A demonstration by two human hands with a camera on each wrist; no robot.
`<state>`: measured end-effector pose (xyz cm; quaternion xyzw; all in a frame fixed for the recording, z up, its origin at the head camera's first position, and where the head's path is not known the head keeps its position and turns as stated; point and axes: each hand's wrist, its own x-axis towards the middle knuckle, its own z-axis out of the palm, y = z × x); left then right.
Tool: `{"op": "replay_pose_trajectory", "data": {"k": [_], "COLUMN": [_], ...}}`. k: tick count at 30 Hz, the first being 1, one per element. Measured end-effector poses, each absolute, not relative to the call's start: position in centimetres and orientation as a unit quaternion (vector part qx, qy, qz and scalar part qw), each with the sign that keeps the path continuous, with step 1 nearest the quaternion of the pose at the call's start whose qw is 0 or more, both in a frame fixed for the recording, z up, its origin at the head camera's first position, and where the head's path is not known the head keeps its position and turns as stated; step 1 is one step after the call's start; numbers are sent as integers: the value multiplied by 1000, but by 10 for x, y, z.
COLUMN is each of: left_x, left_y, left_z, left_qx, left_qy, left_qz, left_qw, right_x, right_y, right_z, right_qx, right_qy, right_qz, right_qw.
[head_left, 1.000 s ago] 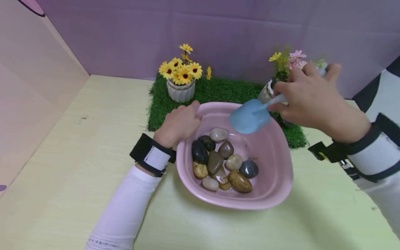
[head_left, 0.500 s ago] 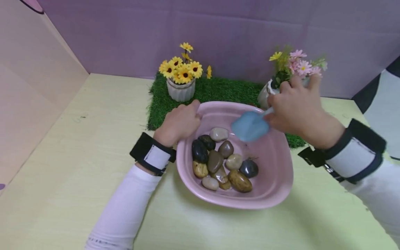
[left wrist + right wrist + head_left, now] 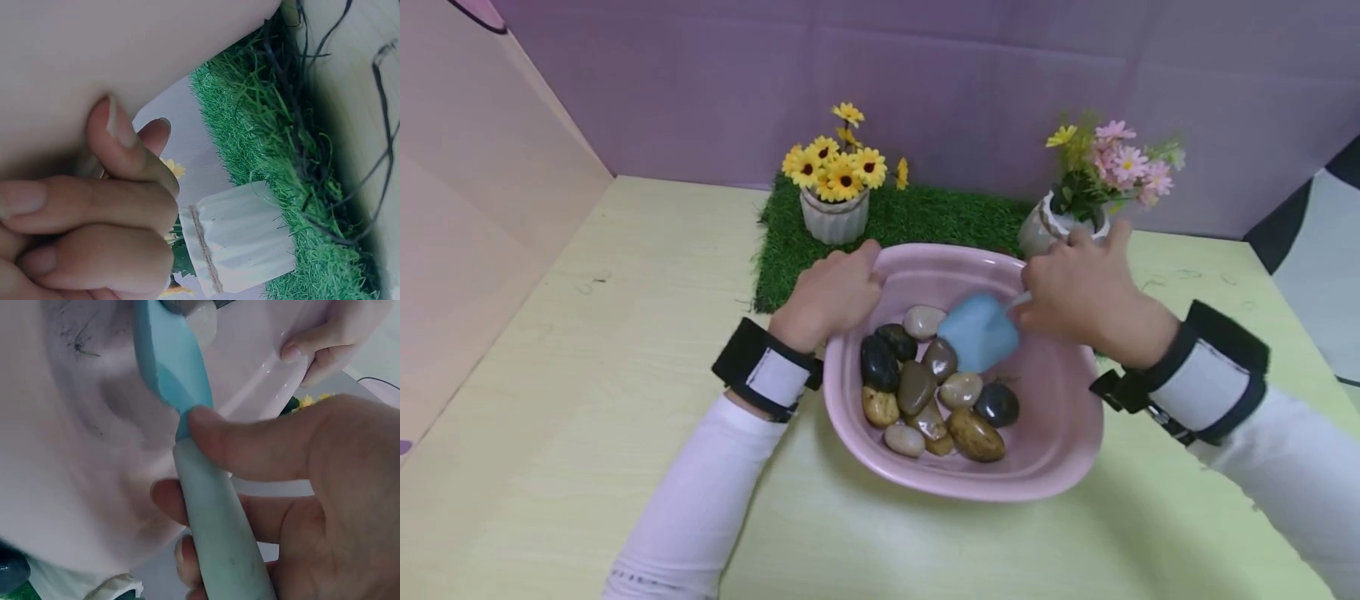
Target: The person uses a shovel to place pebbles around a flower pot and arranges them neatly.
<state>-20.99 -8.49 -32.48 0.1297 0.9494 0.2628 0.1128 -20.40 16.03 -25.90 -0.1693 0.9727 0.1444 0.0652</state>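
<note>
Small shovel (image 3: 977, 333) held within a pink basin (image 3: 1052, 404). The shovel has a broad, rounded blue blade narrowing to a short neck, and a straight, paler grey-green handle (image 3: 219, 519). The right hand (image 3: 1078, 287) grasps this handle, the thumb laid along it near the neck and the fingers wrapped around its far side. The blade lies beside the stones (image 3: 916, 387); whether it touches them cannot be told. The left hand (image 3: 831, 296) grips the basin's far left rim. The basin is glossy, with rounded corners and a rolled lip; the stones, smooth and ranging from black and grey to cream and streaked brown, cluster toward its left side.

Surface: a pale, wood-grained table (image 3: 625, 333). Behind the basin, a strip of artificial grass (image 3: 940, 221) bears a ribbed white pot (image 3: 835, 218) of yellow flowers, left, and a white pot (image 3: 1039, 232) of pink flowers, right.

Room: a creased purple backdrop (image 3: 925, 92) rises behind; a pale pinkish panel (image 3: 490, 183) flanks the left side.
</note>
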Motion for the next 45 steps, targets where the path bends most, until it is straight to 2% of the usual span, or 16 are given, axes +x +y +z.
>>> {"op": "replay_pose_trajectory", "data": {"k": [16, 45], "left_x": [-209, -211], "left_y": [-84, -84], "left_z": [-326, -324], "left_qx": [126, 122], "left_qy": [948, 952], "left_qz": [266, 255], "left_qw": [122, 115], "right_x": [-202, -199], "right_y": [153, 147], "right_z": [-268, -264], "right_qx": [-171, -215], "right_qy": [973, 965], "right_qz": [98, 113], "right_qw": [118, 95]}}
